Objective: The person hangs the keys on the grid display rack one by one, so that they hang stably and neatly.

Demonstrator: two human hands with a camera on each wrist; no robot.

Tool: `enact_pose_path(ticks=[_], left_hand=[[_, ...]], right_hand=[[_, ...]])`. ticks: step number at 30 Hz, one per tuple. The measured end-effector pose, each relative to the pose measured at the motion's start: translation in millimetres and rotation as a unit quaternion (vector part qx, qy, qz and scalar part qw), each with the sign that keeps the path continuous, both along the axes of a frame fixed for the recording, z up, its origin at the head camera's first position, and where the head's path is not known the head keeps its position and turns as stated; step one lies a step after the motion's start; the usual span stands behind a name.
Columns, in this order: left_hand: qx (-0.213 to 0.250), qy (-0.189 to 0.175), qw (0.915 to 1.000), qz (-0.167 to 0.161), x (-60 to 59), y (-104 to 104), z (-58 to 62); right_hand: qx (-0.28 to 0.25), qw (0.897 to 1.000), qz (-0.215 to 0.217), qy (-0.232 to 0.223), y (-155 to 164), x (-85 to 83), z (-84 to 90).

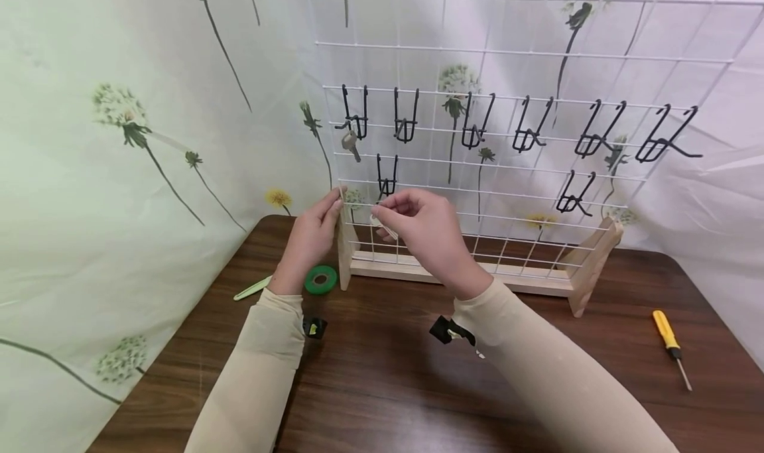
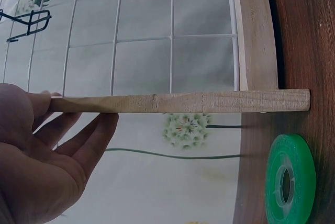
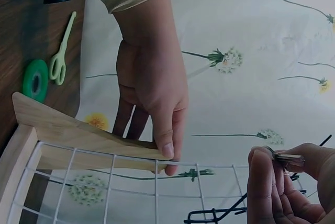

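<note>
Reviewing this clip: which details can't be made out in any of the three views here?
- Small item pinched by the right hand: fingers cover most of it in head and right wrist views; looks like a key, its shape not confirmable.
- Left hand fingertips: hidden behind the wooden side post in the left wrist view.
- Thing hanging on the upper left hook: too small in head view.
- Green tape roll: cut off by the left wrist frame's bottom edge.

no readable text — no labels, brands, numbers or signs on anything in view
</note>
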State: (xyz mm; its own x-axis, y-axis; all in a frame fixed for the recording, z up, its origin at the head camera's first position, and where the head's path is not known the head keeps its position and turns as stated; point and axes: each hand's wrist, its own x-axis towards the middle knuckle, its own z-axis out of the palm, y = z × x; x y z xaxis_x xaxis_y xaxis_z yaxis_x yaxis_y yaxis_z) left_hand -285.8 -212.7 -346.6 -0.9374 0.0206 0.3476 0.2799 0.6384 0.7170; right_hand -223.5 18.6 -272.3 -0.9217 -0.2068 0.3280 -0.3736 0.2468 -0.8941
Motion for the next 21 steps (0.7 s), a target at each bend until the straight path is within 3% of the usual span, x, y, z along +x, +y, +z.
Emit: enact_pose_path(ticks=[10, 21], left_hand=[[-0.002, 0.003, 1.0000, 0.000, -0.4, 1.3, -1.1], [-0.005, 0.008, 1.0000, 0.002, -0.3, -0.6, -2.3]], right_hand=[[-0.013, 0.999, 0.001, -0.031, -3.7, -10.5, -5.2], [0.020, 0.999, -0.033, -0.016, -7.5, -26.9, -14.5]])
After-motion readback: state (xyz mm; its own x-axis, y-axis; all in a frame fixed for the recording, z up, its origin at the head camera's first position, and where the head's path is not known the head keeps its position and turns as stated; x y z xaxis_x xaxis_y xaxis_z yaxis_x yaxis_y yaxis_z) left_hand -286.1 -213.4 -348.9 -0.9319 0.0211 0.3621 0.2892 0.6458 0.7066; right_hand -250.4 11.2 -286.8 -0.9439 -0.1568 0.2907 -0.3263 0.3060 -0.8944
